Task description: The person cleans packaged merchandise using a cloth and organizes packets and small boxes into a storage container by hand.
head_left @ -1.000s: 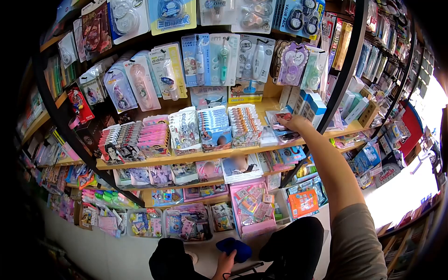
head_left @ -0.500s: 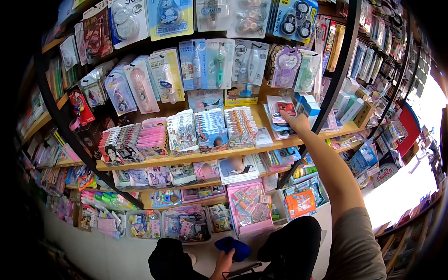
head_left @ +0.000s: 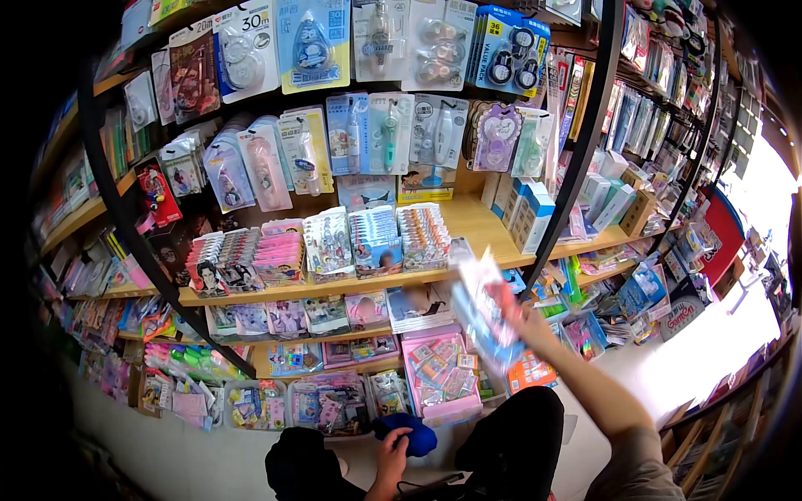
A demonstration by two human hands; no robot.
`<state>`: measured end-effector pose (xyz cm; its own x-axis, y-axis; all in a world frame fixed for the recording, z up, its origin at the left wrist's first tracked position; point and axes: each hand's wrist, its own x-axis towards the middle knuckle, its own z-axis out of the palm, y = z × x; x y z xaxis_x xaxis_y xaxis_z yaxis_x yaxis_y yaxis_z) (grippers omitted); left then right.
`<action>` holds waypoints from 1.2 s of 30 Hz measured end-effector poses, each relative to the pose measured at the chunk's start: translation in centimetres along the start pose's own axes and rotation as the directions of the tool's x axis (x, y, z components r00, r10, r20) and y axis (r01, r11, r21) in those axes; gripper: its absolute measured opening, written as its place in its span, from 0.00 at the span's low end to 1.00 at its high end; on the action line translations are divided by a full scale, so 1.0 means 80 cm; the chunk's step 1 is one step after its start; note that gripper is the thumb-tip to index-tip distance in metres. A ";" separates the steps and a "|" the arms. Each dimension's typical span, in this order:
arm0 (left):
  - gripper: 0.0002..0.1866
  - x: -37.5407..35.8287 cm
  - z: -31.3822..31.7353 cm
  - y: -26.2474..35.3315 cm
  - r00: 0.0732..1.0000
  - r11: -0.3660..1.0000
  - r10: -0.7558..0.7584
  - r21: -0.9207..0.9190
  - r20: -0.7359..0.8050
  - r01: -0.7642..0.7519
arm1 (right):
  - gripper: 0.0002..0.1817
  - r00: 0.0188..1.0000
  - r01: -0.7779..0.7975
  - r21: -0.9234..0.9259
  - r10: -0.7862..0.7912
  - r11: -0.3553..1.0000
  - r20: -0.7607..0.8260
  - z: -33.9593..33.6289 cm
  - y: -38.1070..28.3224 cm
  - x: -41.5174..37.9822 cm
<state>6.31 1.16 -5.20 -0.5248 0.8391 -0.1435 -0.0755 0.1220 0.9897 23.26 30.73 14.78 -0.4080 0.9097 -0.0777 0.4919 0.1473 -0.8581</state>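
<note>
In front of the shelves, my right hand (head_left: 531, 326) is closed on a stack of clear-and-blue plastic packs (head_left: 486, 330), blurred by motion. The stack tilts downward, off the shelf board. Down between my knees, my left hand (head_left: 389, 457) has its fingers wrapped on a dark blue, soft-looking item (head_left: 420, 438) whose kind I cannot make out. Nearest to the packs on the middle shelf (head_left: 476, 224) are display boxes of small striped packets (head_left: 423, 238).
Blister-packed correction tapes (head_left: 312, 50) hang in rows above. White and blue boxes (head_left: 528, 219) stand by the black shelf post (head_left: 576, 167). A pink bin (head_left: 443, 380) and a clear bin (head_left: 330, 405) of small packets sit low, close to my legs.
My right hand has lifted the stack of packs from the middle shelf and brought it down towards me. The left hand and the blue item have shifted slightly left.
</note>
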 end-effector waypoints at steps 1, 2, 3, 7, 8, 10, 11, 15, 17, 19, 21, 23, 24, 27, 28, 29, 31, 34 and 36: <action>0.12 -0.002 0.002 0.010 0.990 0.979 -0.135 -0.150 0.038 0.139 | 0.31 0.998 0.038 -0.021 -0.038 0.999 0.040 0.018 0.015 -0.029; 0.12 -0.003 0.003 0.028 0.961 0.917 -0.260 -0.289 0.097 0.277 | 0.32 0.995 0.053 -0.058 -0.048 0.997 0.093 0.039 0.030 -0.055; 0.13 -0.005 0.003 0.038 0.914 0.816 -0.369 -0.411 0.172 0.407 | 0.34 0.988 0.070 -0.094 -0.056 0.993 0.145 0.060 0.039 -0.076; 0.21 -0.011 0.010 0.013 0.934 0.639 -0.102 -0.697 0.342 0.325 | 0.37 0.923 0.194 -0.193 -0.112 0.962 0.368 0.176 0.135 -0.116; 0.23 -0.015 0.012 -0.001 0.942 0.554 -0.161 -0.763 0.295 0.334 | 0.39 0.921 0.170 -0.306 -0.040 0.937 0.388 0.181 0.097 -0.133; 0.23 -0.013 0.012 0.013 0.958 0.634 -0.249 -0.723 0.144 0.273 | 0.41 0.889 0.156 -0.379 0.038 0.912 0.457 0.188 0.037 -0.161; 0.23 -0.012 0.011 0.027 0.956 0.672 -0.285 -0.699 0.061 0.245 | 0.41 0.862 0.200 -0.380 0.022 0.903 0.507 0.192 0.034 -0.158; 0.22 -0.010 -0.002 0.048 0.949 0.539 -0.315 -0.822 0.004 0.182 | 0.35 0.825 0.312 -0.345 -0.072 0.885 0.560 0.191 0.026 -0.110; 0.22 -0.009 -0.003 0.039 0.948 0.522 -0.318 -0.830 0.023 0.195 | 0.30 0.966 0.241 -0.378 -0.184 0.894 0.183 0.179 0.014 -0.062; 0.21 -0.011 -0.001 0.035 0.949 0.522 -0.314 -0.830 0.025 0.194 | 0.27 0.792 0.504 -0.402 -0.595 0.764 -0.136 0.151 0.003 0.006; 0.19 -0.013 0.002 0.039 0.955 0.544 -0.295 -0.821 0.007 0.174 | 0.31 0.793 0.374 -0.496 -0.547 0.783 -0.266 0.122 -0.041 0.052; 0.19 -0.011 0.002 0.034 0.960 0.498 -0.281 -0.852 0.019 0.162 | 0.33 0.729 0.299 -0.564 -0.565 0.770 -0.386 0.113 -0.063 0.082; 0.19 -0.009 0.001 0.032 0.962 0.476 -0.273 -0.866 0.022 0.154 | 0.32 0.720 0.252 -0.588 -0.555 0.769 -0.417 0.115 -0.066 0.097; 0.23 -0.010 -0.004 0.046 0.967 0.412 -0.239 -0.893 0.089 0.184 | 0.30 0.756 0.152 -0.585 -0.475 0.797 -0.450 0.122 -0.071 0.121; 0.22 -0.009 -0.005 0.047 0.967 0.411 -0.243 -0.894 0.081 0.179 | 0.30 0.778 0.124 -0.573 -0.438 0.810 -0.450 0.125 -0.071 0.125; 0.22 -0.009 -0.004 0.047 0.966 0.411 -0.249 -0.895 0.074 0.174 | 0.29 0.785 0.128 -0.556 -0.427 0.821 -0.449 0.125 -0.070 0.130; 0.22 -0.012 -0.004 0.044 0.961 0.414 -0.268 -0.893 0.063 0.174 | 0.28 0.799 0.129 -0.520 -0.399 0.845 -0.451 0.120 -0.064 0.137; 0.22 -0.009 -0.001 0.039 0.955 0.417 -0.289 -0.888 0.071 0.193 | 0.26 0.718 0.190 -0.541 -0.492 0.820 -0.493 0.111 -0.050 0.135; 0.22 -0.008 -0.001 0.037 0.953 0.409 -0.286 -0.887 0.097 0.213 | 0.26 0.695 0.224 -0.516 -0.506 0.827 -0.511 0.102 -0.039 0.123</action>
<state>6.32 0.96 -2.20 -0.3962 0.8167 -0.4196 -0.8951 -0.2418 0.3747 11.45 36.09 12.58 -0.1398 0.7558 0.6397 0.7121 0.5256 -0.4654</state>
